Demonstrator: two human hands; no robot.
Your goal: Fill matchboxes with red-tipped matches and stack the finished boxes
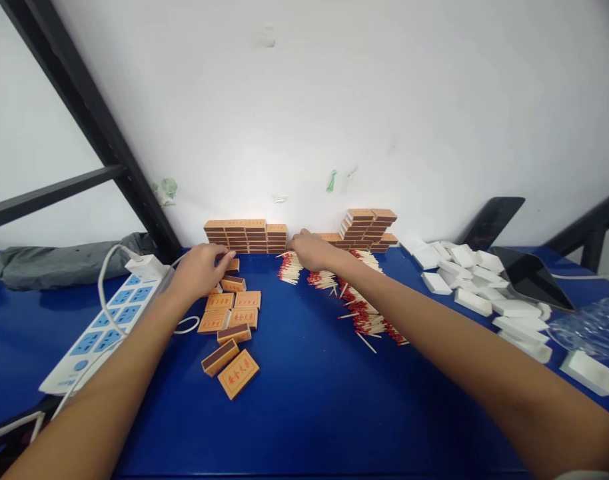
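My left hand [203, 268] reaches over the back of a group of orange matchbox sleeves [244, 299], its fingers curled in and the thumb close to the index finger. Just below the thumb is one small matchbox sleeve [233, 265]; what the fingers pinch, if anything, is hidden. My right hand [307, 249] is closed at the back of a small heap of red-tipped matches [290, 268]. A single match [283, 254] pokes out left of its fingertips. Larger match heaps [367, 313] lie to the right, partly under my right forearm.
Stacked matchboxes [245, 235] line the wall, with a second stack [367, 227] further right. White inner trays [464, 273] are heaped at right beside a dark tablet [532, 277] and a clear plastic bottle [587, 327]. A power strip [109, 317] with white cables lies left.
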